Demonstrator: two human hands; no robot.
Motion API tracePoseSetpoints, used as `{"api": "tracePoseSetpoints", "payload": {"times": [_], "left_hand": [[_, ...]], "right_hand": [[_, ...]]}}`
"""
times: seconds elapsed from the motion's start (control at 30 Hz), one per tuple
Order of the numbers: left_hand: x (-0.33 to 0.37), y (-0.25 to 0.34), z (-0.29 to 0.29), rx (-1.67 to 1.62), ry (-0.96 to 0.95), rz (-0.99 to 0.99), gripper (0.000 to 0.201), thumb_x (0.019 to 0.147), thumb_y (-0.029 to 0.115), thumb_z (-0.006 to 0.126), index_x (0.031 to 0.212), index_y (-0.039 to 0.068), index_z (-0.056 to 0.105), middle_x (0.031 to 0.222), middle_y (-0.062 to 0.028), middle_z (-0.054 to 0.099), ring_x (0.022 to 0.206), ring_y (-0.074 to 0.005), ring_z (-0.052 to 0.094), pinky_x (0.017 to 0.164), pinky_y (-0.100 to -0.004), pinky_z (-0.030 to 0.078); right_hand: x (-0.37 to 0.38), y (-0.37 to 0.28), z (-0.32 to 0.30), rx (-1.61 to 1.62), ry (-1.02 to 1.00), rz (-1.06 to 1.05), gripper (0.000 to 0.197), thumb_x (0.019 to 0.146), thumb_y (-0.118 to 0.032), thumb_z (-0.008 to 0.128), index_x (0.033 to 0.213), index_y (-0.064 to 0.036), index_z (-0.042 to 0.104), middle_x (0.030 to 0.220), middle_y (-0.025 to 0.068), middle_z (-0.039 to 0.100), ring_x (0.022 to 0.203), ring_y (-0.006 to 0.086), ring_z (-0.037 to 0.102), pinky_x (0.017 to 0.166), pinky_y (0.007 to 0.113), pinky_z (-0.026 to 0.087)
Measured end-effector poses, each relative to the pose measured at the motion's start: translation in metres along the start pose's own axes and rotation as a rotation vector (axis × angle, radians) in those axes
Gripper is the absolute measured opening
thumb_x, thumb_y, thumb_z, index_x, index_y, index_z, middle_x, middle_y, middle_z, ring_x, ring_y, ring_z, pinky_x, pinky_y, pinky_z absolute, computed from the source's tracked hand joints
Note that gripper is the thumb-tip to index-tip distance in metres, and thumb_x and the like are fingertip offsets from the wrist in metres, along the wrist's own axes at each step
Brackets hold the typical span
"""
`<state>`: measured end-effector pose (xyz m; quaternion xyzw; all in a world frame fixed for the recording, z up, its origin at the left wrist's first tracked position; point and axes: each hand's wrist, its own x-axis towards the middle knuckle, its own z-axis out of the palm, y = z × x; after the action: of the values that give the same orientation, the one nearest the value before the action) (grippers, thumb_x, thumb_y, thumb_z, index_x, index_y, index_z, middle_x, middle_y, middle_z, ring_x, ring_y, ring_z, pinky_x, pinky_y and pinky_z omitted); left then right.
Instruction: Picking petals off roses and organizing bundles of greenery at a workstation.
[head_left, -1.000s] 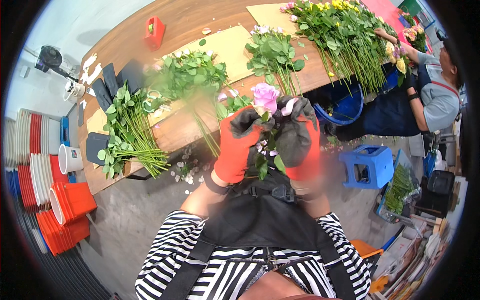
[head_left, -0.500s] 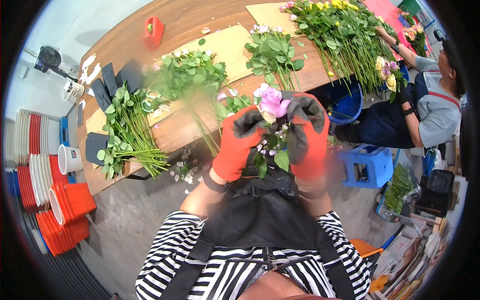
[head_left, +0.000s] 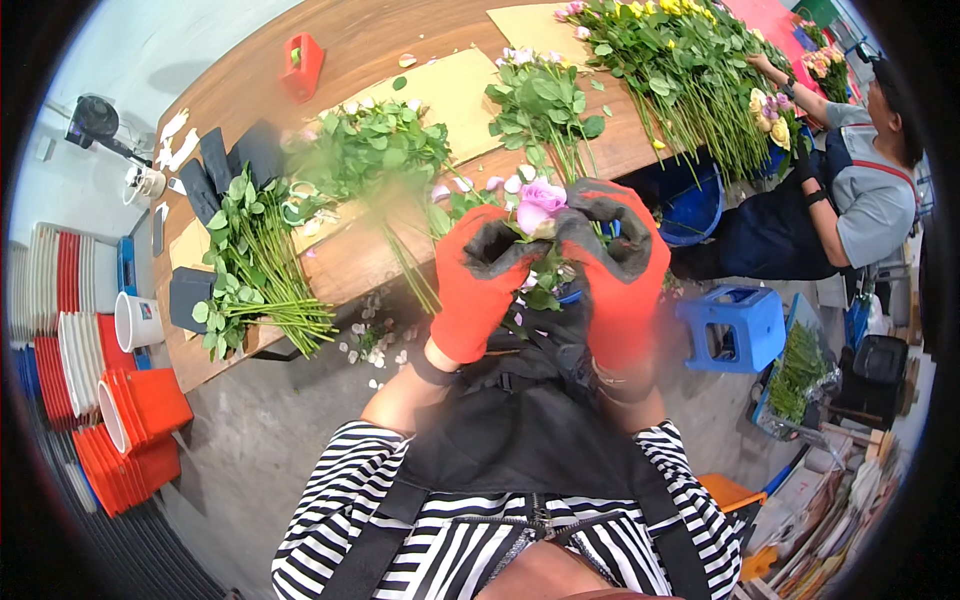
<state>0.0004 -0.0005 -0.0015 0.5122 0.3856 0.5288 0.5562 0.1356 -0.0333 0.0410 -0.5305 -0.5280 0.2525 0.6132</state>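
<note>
Head view, largest first. Wooden tabletop (head_left: 330, 270) runs beyond the grip, its near edge just past the gloved fingers. On it, left of the grip, lies a bundle of leafy green stems (head_left: 255, 265); straight beyond the grip, a smaller bunch with pale blooms (head_left: 545, 105); far beyond and right, a long spread of yellow-flowered stems (head_left: 690, 80) where a co-worker's hand (head_left: 762, 62) is busy. Blue stool (head_left: 735, 325) stands on the floor just right of the grip; stacked orange buckets (head_left: 135, 425) well off to the left.

Left hand (head_left: 478, 290) and right hand (head_left: 615, 270), both in orange gloves with dark palms, meet in front of the chest. Each grip is curled closed about the same thing: a pink rose (head_left: 540, 198), bloom standing just above the fingertips, its leaves (head_left: 542, 290) hanging between and below the two palms.

Change over the last second: the bloom stood tall and clear above both gloves, with the right glove lower on the stem. Now the right glove has risen beside the flower head and the rose sits deeper between the hands. Hands have drawn slightly closer together. Judgement: work has shifted from the stem to the flower head itself, likely picking at outer petals; loose petals (head_left: 375, 340) dot the floor below the grip.
</note>
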Motion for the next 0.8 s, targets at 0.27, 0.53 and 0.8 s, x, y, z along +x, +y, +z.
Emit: {"api": "tracePoseSetpoints", "payload": {"times": [0.27, 0.53, 0.8], "left_hand": [[0.005, -0.004, -0.007, -0.314, -0.111, -0.181, 0.028, 0.075, -0.007, 0.064, 0.102, -0.002, 0.06, 0.089, -0.0038, 0.065, 0.084, -0.0093, 0.06, 0.076, -0.0255, 0.047], [0.0, -0.006, -0.003, 0.139, 0.017, 0.152, 0.024, 0.072, -0.005, 0.068, 0.093, 0.0, 0.058, 0.085, -0.0022, 0.059, 0.079, -0.0104, 0.055, 0.075, -0.0251, 0.045], [-0.001, -0.004, 0.001, -0.253, 0.002, -0.047, 0.026, 0.076, -0.004, 0.064, 0.102, -0.003, 0.061, 0.095, -0.0026, 0.064, 0.088, -0.0101, 0.059, 0.079, -0.0255, 0.047]], "right_hand": [[0.002, 0.034, 0.0, 1.015, -0.077, 0.289, 0.018, 0.084, -0.007, 0.059, 0.1, 0.0008, 0.059, 0.098, 0.0096, 0.062, 0.089, 0.0171, 0.06, 0.086, 0.028, 0.047], [0.005, -0.005, 0.002, -0.069, 0.046, -0.116, 0.035, 0.071, -0.008, 0.076, 0.104, -0.0021, 0.064, 0.107, 0.0087, 0.063, 0.108, 0.0242, 0.055, 0.095, 0.036, 0.043], [-0.003, 0.005, 0.002, 0.418, 0.05, 0.193, 0.021, 0.08, -0.004, 0.068, 0.101, -0.0014, 0.063, 0.107, 0.0071, 0.064, 0.1, 0.019, 0.058, 0.092, 0.033, 0.044]]}}
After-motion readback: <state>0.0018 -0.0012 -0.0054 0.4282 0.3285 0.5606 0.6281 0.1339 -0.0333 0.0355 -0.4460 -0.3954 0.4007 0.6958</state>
